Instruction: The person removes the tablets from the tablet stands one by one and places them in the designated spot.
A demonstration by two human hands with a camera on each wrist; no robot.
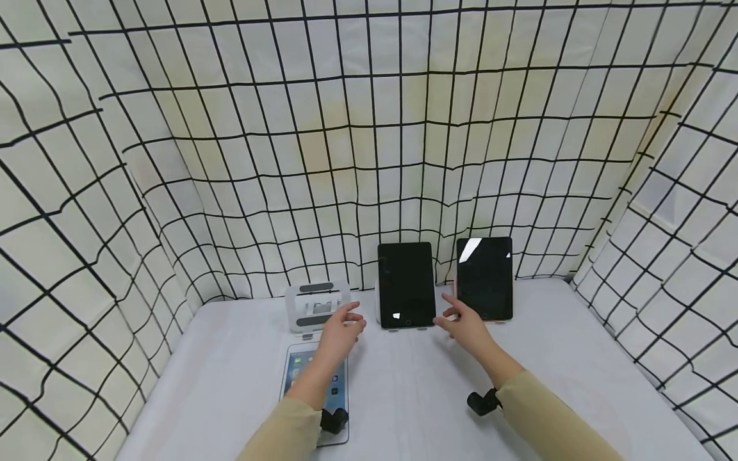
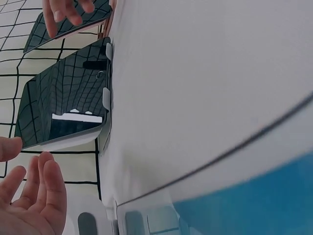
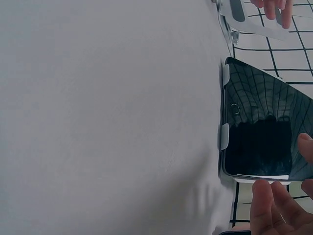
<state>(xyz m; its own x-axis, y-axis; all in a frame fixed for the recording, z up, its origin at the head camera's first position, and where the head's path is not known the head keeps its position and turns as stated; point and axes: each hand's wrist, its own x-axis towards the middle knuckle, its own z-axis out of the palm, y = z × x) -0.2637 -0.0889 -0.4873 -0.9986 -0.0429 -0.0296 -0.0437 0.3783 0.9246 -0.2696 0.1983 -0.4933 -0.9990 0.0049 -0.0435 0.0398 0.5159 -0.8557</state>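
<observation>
A black-screened tablet (image 1: 406, 285) leans upright on a white stand at the back middle, its lower edge held by two small lips. My left hand (image 1: 343, 330) is at its left side, fingers loosely bent, gap between thumb and fingers; in the left wrist view the thumb tip overlaps the tablet's (image 2: 68, 98) corner. On the other side, my right hand (image 1: 468, 328) has its fingertips right at the tablet's right edge. Seen from the right wrist, its thumb (image 3: 306, 147) overlaps the screen while the other fingers are beside the edge. Neither hand grips anything.
A second dark tablet (image 1: 485, 278) stands on a pinkish stand to the right. At left is a bare white stand (image 1: 292, 314) with grey pads. A white-framed tablet (image 1: 296, 366), screen lit, lies flat under my left forearm. Black-gridded white cloth (image 1: 323, 186) encloses the white table.
</observation>
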